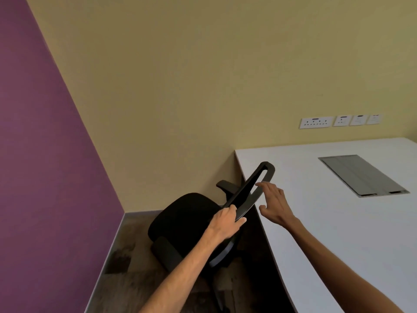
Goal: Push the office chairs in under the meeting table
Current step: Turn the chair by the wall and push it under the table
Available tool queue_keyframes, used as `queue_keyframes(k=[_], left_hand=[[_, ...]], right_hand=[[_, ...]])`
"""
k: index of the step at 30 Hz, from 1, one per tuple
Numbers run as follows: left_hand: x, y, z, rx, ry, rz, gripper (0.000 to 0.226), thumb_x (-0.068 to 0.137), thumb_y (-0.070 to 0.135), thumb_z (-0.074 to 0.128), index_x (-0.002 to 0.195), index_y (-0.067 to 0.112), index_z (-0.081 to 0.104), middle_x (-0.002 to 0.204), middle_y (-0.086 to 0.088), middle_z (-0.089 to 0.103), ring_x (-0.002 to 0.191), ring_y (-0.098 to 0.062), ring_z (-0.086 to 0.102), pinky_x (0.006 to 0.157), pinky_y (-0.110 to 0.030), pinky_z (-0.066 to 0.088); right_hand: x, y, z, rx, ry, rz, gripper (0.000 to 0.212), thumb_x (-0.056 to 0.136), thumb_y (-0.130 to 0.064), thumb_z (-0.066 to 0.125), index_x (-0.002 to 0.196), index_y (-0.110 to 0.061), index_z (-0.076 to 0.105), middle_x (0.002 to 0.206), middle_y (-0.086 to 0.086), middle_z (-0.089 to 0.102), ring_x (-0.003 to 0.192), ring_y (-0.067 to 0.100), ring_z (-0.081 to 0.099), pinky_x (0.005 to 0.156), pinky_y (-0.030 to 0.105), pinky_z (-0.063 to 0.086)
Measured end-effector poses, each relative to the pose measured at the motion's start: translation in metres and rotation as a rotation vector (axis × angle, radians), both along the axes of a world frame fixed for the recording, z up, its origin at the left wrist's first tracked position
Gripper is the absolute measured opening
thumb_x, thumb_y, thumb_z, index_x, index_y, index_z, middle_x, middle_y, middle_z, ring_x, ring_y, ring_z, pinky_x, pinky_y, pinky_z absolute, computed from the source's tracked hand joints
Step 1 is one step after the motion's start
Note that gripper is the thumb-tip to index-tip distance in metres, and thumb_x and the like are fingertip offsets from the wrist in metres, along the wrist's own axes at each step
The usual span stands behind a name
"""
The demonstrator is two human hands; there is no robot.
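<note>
left hand grips the chair back, right hand spread open beside it

the left hand (226, 220) is wrapped around the near end of the office chair's backrest (250, 190), fingers curled over the top edge and thumb underneath, so it has a firm hold on the dark frame. the right hand (274, 203) is open, fingers spread and slightly bent, hovering over the edge of the meeting table (316, 233); its fingertips (259, 184) sit just beside the far part of the backrest rim, and whether they actually touch it cannot be told.

the office chair (187, 215) stands in the gap between the table's left edge and the corner of the room, well left of the table top. its black seat faces away from the table toward the purple wall (40, 154), and the backrest leans over the table's edge. 1 armrest (225, 185) shows beyond the backrest, near the yellow wall (180, 75); another shows low, in front of the seat.

the white table top carries a grey cable hatch (363, 175) set flush in its surface. a row of white wall sockets (338, 122) sits on the yellow wall above the table. the floor (126, 267) below is dark and mottled.
</note>
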State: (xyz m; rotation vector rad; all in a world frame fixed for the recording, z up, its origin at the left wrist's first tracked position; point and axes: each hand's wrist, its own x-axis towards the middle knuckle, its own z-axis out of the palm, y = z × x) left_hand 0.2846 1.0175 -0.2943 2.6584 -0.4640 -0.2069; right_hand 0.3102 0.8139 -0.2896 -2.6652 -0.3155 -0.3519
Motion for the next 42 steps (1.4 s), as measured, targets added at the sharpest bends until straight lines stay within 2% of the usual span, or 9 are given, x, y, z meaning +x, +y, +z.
queue_keyframes(k=[4,9,11,14,19,22,26,33,42], left_hand=[[-0.006,0.021,-0.013,0.043,-0.089,0.025,0.042,0.097,0.048,0.050,0.112,0.009,0.053,0.109,-0.012,0.067,0.101,-0.025,0.066,0.089,-0.039,0.054],[-0.020,0.068,-0.033,0.174,-0.305,0.095,0.040,0.096,0.049,0.049,0.103,0.012,0.060,0.093,-0.009,0.072,0.090,-0.025,0.067,0.088,-0.034,0.049],[-0.023,0.092,-0.034,0.216,-0.314,0.149,0.036,0.094,0.046,0.052,0.100,0.013,0.065,0.093,-0.011,0.073,0.092,-0.029,0.066,0.085,-0.034,0.047],[-0.027,0.129,-0.032,0.229,-0.285,0.208,0.026,0.088,0.034,0.056,0.089,0.011,0.069,0.084,-0.015,0.072,0.088,-0.035,0.063,0.082,-0.036,0.045],[-0.026,0.193,-0.033,0.270,-0.249,0.224,0.018,0.080,0.021,0.054,0.080,0.011,0.069,0.075,-0.015,0.067,0.082,-0.035,0.057,0.074,-0.037,0.042],[-0.018,0.214,-0.032,0.289,-0.239,0.180,0.019,0.073,0.025,0.056,0.071,0.011,0.069,0.067,-0.012,0.066,0.072,-0.035,0.059,0.077,-0.037,0.043],[-0.008,0.241,-0.030,0.323,-0.245,0.094,0.020,0.067,0.031,0.059,0.060,0.013,0.064,0.052,-0.004,0.053,0.061,-0.030,0.060,0.064,-0.032,0.040],[0.013,0.281,-0.026,0.336,-0.284,-0.162,0.019,0.069,0.029,0.058,0.074,0.013,0.066,0.071,-0.009,0.068,0.069,-0.030,0.065,0.064,-0.033,0.045],[0.072,0.313,-0.029,0.310,-0.381,-0.378,0.030,0.085,0.036,0.051,0.077,0.012,0.068,0.074,-0.009,0.069,0.071,-0.030,0.067,0.067,-0.036,0.047]], right_hand=[[0.011,0.007,-0.018,-0.055,0.070,0.046,0.071,0.061,-0.019,0.058,0.130,-0.020,0.045,0.136,0.005,0.048,0.130,0.024,0.040,0.111,0.045,0.028],[0.017,0.017,-0.026,-0.164,0.012,0.059,0.035,0.074,-0.028,0.062,0.107,-0.022,0.056,0.116,0.002,0.058,0.116,0.022,0.048,0.108,0.042,0.029],[0.016,0.029,-0.022,-0.212,0.033,0.068,0.020,0.073,-0.028,0.061,0.090,-0.022,0.055,0.100,0.001,0.062,0.100,0.022,0.054,0.100,0.038,0.035],[0.007,0.057,-0.018,-0.260,0.126,0.090,0.009,0.069,-0.023,0.058,0.070,-0.023,0.049,0.078,0.003,0.064,0.080,0.025,0.059,0.070,0.032,0.039],[-0.007,0.115,-0.034,-0.389,0.046,0.078,0.035,0.088,-0.041,0.046,0.063,-0.020,0.061,0.064,0.006,0.064,0.062,0.030,0.061,0.058,0.032,0.035],[-0.019,0.141,-0.040,-0.401,0.068,0.052,0.020,0.076,-0.033,0.055,0.062,-0.019,0.060,0.062,0.007,0.064,0.061,0.033,0.060,0.057,0.032,0.035],[-0.037,0.176,-0.035,-0.406,0.137,-0.036,0.013,0.064,-0.032,0.054,0.058,-0.022,0.050,0.059,0.004,0.060,0.058,0.031,0.058,0.057,0.031,0.032],[-0.064,0.252,-0.040,-0.389,0.145,-0.248,0.018,0.061,-0.033,0.052,0.062,-0.017,0.060,0.059,0.004,0.061,0.059,0.031,0.059,0.057,0.030,0.034],[-0.055,0.295,-0.041,-0.389,0.146,-0.417,0.023,0.064,-0.034,0.052,0.070,-0.016,0.066,0.065,0.006,0.064,0.063,0.032,0.061,0.058,0.031,0.038]])
